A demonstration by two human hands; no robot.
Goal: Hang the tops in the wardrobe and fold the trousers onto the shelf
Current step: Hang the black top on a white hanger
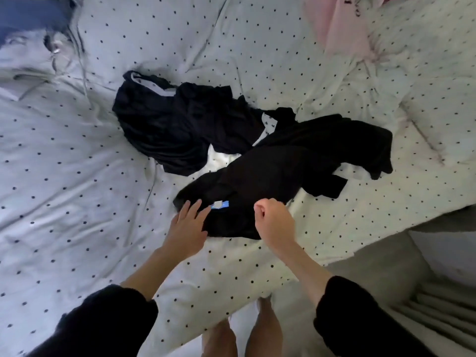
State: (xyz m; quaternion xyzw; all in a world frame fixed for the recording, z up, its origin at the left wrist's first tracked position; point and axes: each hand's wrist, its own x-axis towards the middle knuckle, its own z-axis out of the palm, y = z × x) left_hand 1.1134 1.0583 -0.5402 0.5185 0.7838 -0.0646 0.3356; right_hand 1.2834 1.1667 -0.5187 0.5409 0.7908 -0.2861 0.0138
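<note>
While my left hand [189, 222] lies flat-fingered on the black garment [278, 173] near the bed's [77, 176] front edge, my right hand [273, 220] pinches its fabric.

Pink garment [342, 24] cut off above

Head view looks steeply down, close over the bed [77, 176]
</note>
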